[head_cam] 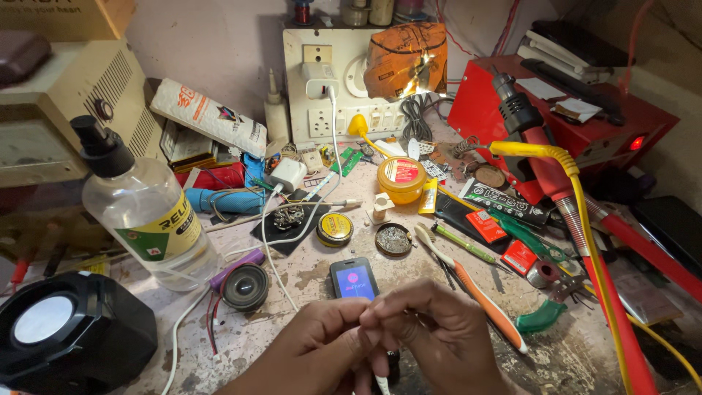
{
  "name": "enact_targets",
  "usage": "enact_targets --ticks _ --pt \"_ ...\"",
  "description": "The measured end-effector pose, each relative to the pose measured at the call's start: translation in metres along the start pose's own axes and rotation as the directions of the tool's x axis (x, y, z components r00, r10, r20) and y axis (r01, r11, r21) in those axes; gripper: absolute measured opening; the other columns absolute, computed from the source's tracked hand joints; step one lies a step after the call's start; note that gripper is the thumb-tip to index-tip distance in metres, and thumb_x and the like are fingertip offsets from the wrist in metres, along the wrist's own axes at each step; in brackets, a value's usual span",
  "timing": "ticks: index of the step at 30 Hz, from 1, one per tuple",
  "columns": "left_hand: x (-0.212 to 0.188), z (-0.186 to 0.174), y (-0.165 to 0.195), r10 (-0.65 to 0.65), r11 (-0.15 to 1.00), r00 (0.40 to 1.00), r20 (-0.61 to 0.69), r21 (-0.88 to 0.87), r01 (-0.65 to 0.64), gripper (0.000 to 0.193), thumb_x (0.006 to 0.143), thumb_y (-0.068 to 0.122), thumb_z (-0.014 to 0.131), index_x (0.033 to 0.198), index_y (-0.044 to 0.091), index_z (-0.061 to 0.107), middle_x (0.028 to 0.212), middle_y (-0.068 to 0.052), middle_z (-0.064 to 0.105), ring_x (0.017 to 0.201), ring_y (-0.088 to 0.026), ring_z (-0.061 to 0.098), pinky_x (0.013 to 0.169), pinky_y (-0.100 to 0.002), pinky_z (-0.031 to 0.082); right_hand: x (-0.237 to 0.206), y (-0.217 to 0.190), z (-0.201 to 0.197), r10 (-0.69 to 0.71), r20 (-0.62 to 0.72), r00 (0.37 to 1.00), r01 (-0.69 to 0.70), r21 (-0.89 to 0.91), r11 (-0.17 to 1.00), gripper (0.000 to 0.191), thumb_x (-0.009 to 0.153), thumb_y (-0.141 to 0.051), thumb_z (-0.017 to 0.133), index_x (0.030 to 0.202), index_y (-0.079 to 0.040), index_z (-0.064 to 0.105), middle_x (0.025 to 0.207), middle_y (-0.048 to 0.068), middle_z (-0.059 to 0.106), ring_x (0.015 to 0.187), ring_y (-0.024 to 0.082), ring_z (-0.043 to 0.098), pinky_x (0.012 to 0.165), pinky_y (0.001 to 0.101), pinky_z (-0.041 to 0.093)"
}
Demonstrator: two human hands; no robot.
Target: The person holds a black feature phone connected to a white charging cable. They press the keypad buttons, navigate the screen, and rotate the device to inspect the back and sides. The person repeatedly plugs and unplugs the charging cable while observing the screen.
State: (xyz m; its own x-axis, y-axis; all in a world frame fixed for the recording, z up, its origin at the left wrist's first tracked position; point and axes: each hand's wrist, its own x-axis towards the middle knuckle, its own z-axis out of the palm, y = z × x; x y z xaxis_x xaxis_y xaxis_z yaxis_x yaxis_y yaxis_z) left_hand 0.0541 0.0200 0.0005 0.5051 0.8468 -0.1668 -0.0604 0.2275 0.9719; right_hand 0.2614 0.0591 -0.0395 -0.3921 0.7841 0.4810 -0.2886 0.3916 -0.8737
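My left hand (318, 350) and my right hand (439, 333) meet at the bottom middle of the head view, fingertips pinched together over something small that the fingers hide. A white cable end (382, 384) hangs below them. Just beyond the fingertips a small phone (354, 279) with a lit blue screen lies flat on the worn bench (307, 274).
A clear bottle with a black pump (146, 212) stands left, a black speaker box (66, 329) at bottom left, a small round speaker (245, 287) beside it. An orange-and-white toothbrush (475, 289), round tins (335, 230), an orange jar (401, 179), a red box (556, 110) and a red-handled tool (578, 219) crowd the right.
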Motion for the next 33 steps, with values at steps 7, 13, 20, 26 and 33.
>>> enact_targets --ticks 7,13,20,26,33 --pt "-0.003 0.003 -0.001 0.034 0.999 0.999 0.022 -0.003 -0.034 0.017 0.099 0.019 0.052 0.098 0.008 0.065 0.074 0.001 0.063 0.057 -0.005 0.056 0.051 -0.02 0.043 -0.001 -0.003 0.0 0.033 -0.013 0.999 -0.033 0.033 0.999 0.007 0.099 -0.001 0.065 0.105 0.0 0.068 0.096 0.013 0.077 0.081 0.014 0.07 0.073 0.0288 0.058" --pt "-0.006 0.007 0.001 0.432 0.783 0.899 -0.07 0.524 -0.335 0.013 0.091 0.01 0.054 0.086 0.005 0.065 0.064 0.0 0.061 0.058 -0.007 0.058 0.053 -0.025 0.049 0.003 -0.01 -0.002 0.086 0.118 0.989 -0.115 0.262 0.958 0.012 0.105 -0.01 0.059 0.107 0.001 0.064 0.094 0.012 0.072 0.077 0.012 0.057 0.07 0.0263 0.047" --pt "-0.003 0.021 0.002 0.576 0.701 0.811 -0.106 0.573 -0.423 0.013 0.08 0.005 0.058 0.079 0.006 0.071 0.066 -0.003 0.07 0.058 -0.008 0.066 0.054 -0.027 0.055 0.001 -0.014 0.0 0.11 0.216 0.97 -0.167 0.268 0.949 0.017 0.108 -0.016 0.057 0.103 -0.001 0.063 0.082 0.004 0.058 0.079 0.012 0.054 0.074 0.0279 0.043" --pt "-0.005 0.024 0.003 0.459 0.676 0.86 -0.225 0.716 -0.173 0.008 0.071 0.01 0.066 0.072 0.009 0.074 0.057 -0.008 0.066 0.048 -0.015 0.066 0.05 -0.03 0.053 -0.002 -0.014 -0.002 0.09 0.233 0.968 -0.145 0.235 0.961 0.02 0.108 -0.016 0.058 0.098 0.0 0.063 0.086 0.005 0.057 0.078 0.012 0.051 0.073 0.0284 0.043" --pt "-0.008 0.022 0.015 0.575 0.559 0.818 -0.012 0.736 -0.382 0.011 0.073 0.01 0.063 0.082 0.008 0.071 0.068 -0.009 0.068 0.061 -0.021 0.072 0.059 -0.033 0.057 -0.005 -0.013 -0.006 0.139 0.261 0.955 -0.237 0.392 0.889 0.021 0.107 -0.017 0.061 0.099 0.003 0.062 0.087 0.005 0.057 0.076 0.012 0.048 0.071 0.0284 0.04"
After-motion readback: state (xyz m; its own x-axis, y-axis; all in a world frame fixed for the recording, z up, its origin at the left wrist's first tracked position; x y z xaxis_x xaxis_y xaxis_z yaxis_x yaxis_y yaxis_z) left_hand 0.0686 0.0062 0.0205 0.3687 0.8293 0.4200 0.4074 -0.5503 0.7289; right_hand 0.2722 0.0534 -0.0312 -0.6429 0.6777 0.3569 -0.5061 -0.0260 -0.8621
